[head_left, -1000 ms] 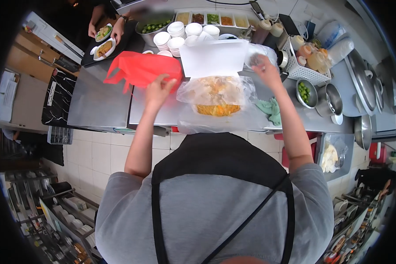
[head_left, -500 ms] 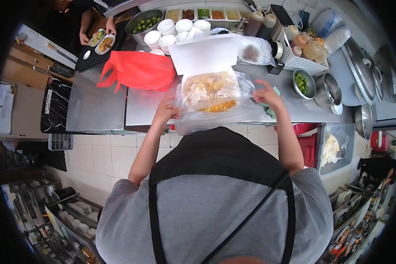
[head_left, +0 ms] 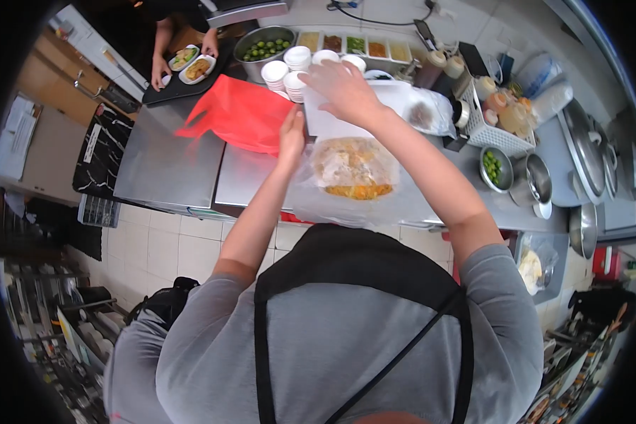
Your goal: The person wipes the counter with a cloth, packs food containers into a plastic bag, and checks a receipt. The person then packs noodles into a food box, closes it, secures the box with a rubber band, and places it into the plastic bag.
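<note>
An open white takeout box (head_left: 320,125) stands on the steel counter with its lid raised. Orange-yellow food (head_left: 360,191) shows at its near side, partly covered by a clear plastic sheet (head_left: 346,161) spread over and around the box. My left hand (head_left: 292,136) is at the box's left side, beside the red bag (head_left: 242,113); its fingers are close together and whether they grip anything is hidden. Above the raised lid, near the stacked white cups (head_left: 297,58), my right hand (head_left: 344,93) is spread palm down with nothing visible in it.
A pot of green limes (head_left: 264,49) and a row of topping containers (head_left: 355,46) line the back. At right are a white bottle basket (head_left: 498,134), a small lime bowl (head_left: 495,169) and pots. Another person's hands (head_left: 209,44) hold dishes over a black tray (head_left: 180,87).
My right hand has left the plastic at the box's right side and moved up and left over the lid. My left hand has moved slightly up beside the box. Another person's grey clothing appears at lower left.
</note>
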Demonstrator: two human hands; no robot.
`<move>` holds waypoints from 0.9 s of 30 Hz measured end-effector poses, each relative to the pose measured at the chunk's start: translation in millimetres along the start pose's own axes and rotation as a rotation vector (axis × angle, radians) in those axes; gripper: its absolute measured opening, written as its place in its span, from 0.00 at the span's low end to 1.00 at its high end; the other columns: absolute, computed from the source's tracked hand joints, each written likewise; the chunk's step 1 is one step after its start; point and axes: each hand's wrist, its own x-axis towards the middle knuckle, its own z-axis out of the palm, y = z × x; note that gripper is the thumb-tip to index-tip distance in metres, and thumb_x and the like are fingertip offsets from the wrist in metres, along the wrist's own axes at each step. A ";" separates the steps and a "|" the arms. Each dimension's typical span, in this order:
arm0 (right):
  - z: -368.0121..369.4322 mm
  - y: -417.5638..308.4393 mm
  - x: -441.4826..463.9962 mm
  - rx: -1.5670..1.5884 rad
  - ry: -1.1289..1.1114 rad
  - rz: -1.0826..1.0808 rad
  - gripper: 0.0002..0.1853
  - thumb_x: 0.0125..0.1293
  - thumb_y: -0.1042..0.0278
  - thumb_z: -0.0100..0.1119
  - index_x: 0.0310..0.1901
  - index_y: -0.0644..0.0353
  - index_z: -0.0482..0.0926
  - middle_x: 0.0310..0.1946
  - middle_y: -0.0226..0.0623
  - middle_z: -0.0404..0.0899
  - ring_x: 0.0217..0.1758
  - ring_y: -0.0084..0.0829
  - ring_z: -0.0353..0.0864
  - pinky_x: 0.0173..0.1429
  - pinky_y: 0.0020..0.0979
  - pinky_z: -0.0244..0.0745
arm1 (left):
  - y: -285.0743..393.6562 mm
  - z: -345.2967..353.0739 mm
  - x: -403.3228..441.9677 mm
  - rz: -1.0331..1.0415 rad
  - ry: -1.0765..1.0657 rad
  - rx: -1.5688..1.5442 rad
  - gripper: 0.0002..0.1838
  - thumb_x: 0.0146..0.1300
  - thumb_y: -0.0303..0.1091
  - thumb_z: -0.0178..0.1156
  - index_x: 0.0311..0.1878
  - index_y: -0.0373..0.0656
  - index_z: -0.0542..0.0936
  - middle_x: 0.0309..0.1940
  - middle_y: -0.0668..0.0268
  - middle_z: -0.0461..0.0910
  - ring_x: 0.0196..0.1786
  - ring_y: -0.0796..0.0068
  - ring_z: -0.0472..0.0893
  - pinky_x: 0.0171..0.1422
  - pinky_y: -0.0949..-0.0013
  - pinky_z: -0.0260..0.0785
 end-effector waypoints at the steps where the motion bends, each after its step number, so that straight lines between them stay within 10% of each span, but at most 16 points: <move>1: 14.6 0.6 9.5 -0.026 -0.095 -0.062 0.21 0.49 0.65 0.61 0.48 0.50 0.73 0.45 0.35 0.73 0.52 0.38 0.69 0.52 0.38 0.65 | 3.3 4.9 1.7 0.014 -0.050 -0.121 0.19 0.67 0.38 0.42 0.54 0.34 0.69 0.47 0.61 0.74 0.42 0.77 0.74 0.45 0.73 0.66; 4: 36.8 9.4 28.5 0.082 -0.543 0.015 0.17 0.50 0.70 0.57 0.45 0.49 0.74 0.42 0.34 0.73 0.49 0.38 0.72 0.47 0.38 0.68 | -15.3 -4.8 24.9 -0.192 -0.100 -0.072 0.17 0.68 0.36 0.40 0.48 0.32 0.72 0.43 0.61 0.77 0.46 0.72 0.75 0.53 0.70 0.65; 12: 41.7 24.3 33.4 0.424 -0.654 0.093 0.10 0.56 0.67 0.46 0.37 0.56 0.77 0.39 0.40 0.75 0.46 0.38 0.74 0.44 0.36 0.70 | -12.5 -9.0 22.0 -0.225 -0.269 -0.236 0.13 0.66 0.35 0.47 0.42 0.37 0.76 0.33 0.69 0.78 0.33 0.83 0.75 0.39 0.78 0.67; 14: 49.7 26.3 33.3 0.433 -0.642 0.176 0.08 0.49 0.82 0.50 0.27 0.57 0.74 0.33 0.36 0.74 0.36 0.39 0.75 0.41 0.34 0.70 | -3.9 -1.5 18.3 -0.238 -0.265 -0.184 0.11 0.65 0.35 0.50 0.39 0.37 0.77 0.30 0.72 0.78 0.30 0.86 0.74 0.36 0.80 0.66; 27: 41.4 16.6 30.5 0.317 -0.656 0.391 0.10 0.54 0.68 0.48 0.36 0.60 0.74 0.33 0.50 0.77 0.39 0.46 0.77 0.43 0.42 0.70 | -23.0 1.5 23.0 -0.109 -0.271 -0.028 0.10 0.60 0.34 0.56 0.33 0.37 0.78 0.25 0.75 0.76 0.27 0.88 0.69 0.32 0.80 0.61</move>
